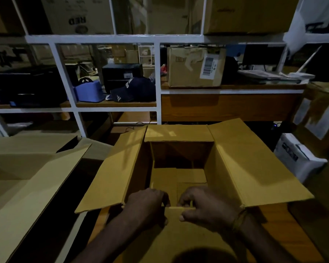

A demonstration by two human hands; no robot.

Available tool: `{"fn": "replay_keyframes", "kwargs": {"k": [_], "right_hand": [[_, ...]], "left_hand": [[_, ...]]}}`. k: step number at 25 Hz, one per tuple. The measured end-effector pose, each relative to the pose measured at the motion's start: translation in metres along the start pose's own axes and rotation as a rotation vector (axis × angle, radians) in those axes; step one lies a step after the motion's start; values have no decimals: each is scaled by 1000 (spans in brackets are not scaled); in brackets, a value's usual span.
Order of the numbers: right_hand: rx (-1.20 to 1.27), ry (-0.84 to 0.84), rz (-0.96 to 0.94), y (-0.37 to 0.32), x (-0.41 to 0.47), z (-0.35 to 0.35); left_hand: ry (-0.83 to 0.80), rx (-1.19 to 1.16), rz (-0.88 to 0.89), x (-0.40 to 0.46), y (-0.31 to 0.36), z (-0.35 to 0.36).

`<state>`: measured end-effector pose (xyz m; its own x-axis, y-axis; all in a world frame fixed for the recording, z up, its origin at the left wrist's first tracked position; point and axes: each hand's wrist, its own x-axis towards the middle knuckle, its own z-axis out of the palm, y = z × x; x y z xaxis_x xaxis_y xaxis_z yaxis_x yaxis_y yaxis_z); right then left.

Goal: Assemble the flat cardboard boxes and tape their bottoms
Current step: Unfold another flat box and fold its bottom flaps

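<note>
An opened-up brown cardboard box point(235, 168) stands in front of me with its top flaps spread outward left, right and far. Inside, the bottom flaps lie folded across the floor of the box. My left hand point(146, 204) and my right hand point(205, 205) both grip the fold edge of the near flap, fingers curled over it into the box, thumbs on the outer side. The near flap hangs down toward me below the hands.
Another open cardboard box point(32, 177) lies at the left. A white-framed shelf point(158, 80) behind holds a taped box point(194, 67), a dark cap point(133, 90) and a blue container point(88, 91). White and brown boxes point(300, 156) stand at the right.
</note>
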<state>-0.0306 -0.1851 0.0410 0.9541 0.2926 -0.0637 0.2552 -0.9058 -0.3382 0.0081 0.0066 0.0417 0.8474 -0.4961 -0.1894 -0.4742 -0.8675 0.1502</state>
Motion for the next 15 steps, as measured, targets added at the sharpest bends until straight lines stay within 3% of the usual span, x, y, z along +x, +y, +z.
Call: {"fn": "replay_keyframes", "kwargs": {"k": [9,15], "right_hand": [[-95,310,5,-25,-41,34],[-38,379,60,-63,-105,66]], "left_hand": [[289,-35,65,-46,2,29],[342,-164,127,-113,5,58]]}}
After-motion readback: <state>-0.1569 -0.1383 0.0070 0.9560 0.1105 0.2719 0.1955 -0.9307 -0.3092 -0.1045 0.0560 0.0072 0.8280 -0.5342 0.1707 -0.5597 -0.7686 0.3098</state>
